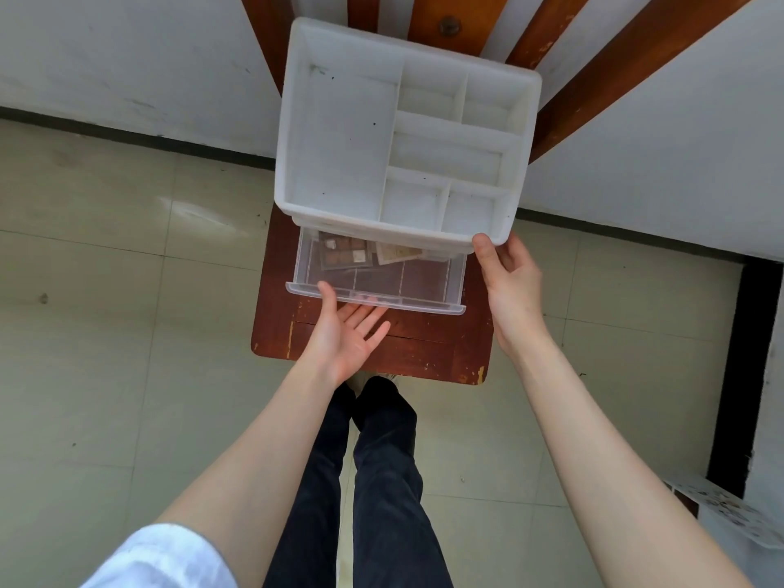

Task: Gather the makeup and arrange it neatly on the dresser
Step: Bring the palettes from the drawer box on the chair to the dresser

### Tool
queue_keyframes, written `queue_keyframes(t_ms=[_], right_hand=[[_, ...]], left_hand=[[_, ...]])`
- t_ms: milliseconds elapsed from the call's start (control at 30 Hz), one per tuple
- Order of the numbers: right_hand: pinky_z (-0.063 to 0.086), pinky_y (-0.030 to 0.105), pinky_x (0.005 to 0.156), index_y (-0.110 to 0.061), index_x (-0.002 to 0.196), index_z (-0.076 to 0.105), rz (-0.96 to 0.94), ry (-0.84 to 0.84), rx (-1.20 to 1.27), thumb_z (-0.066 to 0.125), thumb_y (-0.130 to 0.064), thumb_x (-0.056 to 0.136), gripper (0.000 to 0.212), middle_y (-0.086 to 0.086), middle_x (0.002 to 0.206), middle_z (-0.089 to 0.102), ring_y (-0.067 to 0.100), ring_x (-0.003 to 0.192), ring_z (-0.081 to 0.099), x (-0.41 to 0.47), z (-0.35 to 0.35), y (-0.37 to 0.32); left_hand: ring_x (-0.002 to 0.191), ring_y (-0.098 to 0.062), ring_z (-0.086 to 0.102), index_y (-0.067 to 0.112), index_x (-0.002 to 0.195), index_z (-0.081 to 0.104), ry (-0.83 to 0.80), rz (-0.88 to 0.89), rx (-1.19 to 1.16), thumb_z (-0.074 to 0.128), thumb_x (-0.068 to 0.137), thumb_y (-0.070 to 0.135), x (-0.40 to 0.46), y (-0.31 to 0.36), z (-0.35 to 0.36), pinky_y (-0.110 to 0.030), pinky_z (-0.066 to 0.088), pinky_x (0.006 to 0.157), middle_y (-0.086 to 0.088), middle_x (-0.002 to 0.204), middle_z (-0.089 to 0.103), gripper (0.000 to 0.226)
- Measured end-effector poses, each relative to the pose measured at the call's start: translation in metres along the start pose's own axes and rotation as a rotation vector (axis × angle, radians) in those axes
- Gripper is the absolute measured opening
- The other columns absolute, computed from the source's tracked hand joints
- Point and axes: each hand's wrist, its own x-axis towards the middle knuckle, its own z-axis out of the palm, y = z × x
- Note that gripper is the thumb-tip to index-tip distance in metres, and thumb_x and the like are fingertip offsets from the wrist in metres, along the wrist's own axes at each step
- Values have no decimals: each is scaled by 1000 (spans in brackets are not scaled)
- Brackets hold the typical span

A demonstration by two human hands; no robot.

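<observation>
Head view, left hand point(345, 333) palm-up under drawer point(373, 286), right hand point(511, 278) gripping organizer point(339, 142) corner

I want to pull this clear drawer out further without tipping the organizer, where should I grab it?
Take the clear drawer by its front lip, from below and in front, where the left hand already sits palm up under it. The lip juts forward as a ledge. Brace the white organizer at its near right corner with the right hand.
</observation>
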Motion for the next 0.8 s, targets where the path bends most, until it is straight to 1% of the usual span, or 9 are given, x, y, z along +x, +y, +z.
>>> queue_keyframes(t_ms=[67, 167, 367, 467, 533, 600, 633, 700, 800], right_hand=[[45, 8, 88, -12, 134, 49, 4, -2, 1, 58, -20, 92, 44, -5, 123, 61, -3, 109, 57, -1, 0, 0], [44, 19, 99, -14, 135, 47, 36, -6, 26, 59, -21, 91, 46, -3, 126, 60, 6, 116, 55, -1, 0, 0], [38, 28, 106, -14, 136, 44, 125, 20, 65, 60, -27, 90, 50, -4, 127, 57, 9, 119, 52, -4, 3, 2], [41, 31, 104, -10, 138, 36, 176, 112, 108, 60, -32, 89, 59, 3, 133, 51, 14, 117, 53, -13, 10, 4], [44, 30, 101, -9, 131, 40, 219, 170, 123, 56, -35, 91, 50, 5, 126, 53, 12, 107, 57, -22, 16, 9], [47, 28, 96, -6, 122, 46, 258, 163, 90, 49, -28, 96, 34, 9, 117, 57, 13, 98, 60, -30, 25, 19], [48, 28, 94, -3, 121, 48, 276, 134, 49, 45, -22, 98, 29, 12, 117, 58, 15, 97, 61, -33, 30, 24], [47, 31, 97, 0, 125, 50, 294, 65, -81, 40, -12, 99, 30, 15, 120, 58, 17, 97, 60, -31, 41, 34], [37, 39, 107, -6, 136, 44, 267, 5, -355, 36, -11, 98, 39, 10, 135, 51, 22, 114, 54, -15, 58, 41]], left_hand=[[119, -25, 54, 6, 139, 32, 21, -3, 21, 36, 87, 62, -1, 1, -2, -43, 41, 103, -13, 140, 45, 77], [118, -26, 55, 6, 142, 29, 44, -21, 46, 34, 88, 61, -2, 1, -5, -42, 42, 100, -14, 140, 45, 77], [119, -26, 54, 3, 142, 28, 85, -40, 126, 30, 93, 56, -4, 7, -4, -39, 47, 91, -15, 136, 49, 73], [115, -25, 56, 2, 135, 40, 115, -69, 407, 28, 95, 54, -15, 15, -2, -38, 48, 91, -15, 130, 55, 66], [100, -22, 64, 3, 121, 55, 173, -33, 743, 34, 98, 46, -29, 21, 4, -32, 52, 82, -12, 112, 66, 54], [83, -18, 67, 4, 106, 64, 256, 165, 978, 41, 98, 35, -35, 28, 9, -27, 54, 73, -7, 90, 70, 40], [81, -17, 67, 4, 102, 66, 285, 311, 1018, 42, 98, 29, -36, 32, 10, -28, 54, 75, -5, 86, 70, 35], [97, -21, 64, 8, 106, 65, 310, 551, 1090, 39, 97, 19, -34, 41, 13, -33, 50, 91, -6, 99, 69, 29], [127, -31, 42, 3, 133, 46, 314, 579, 1402, 34, 96, 7, -23, 48, 24, -34, 31, 104, -15, 137, 47, 39]])
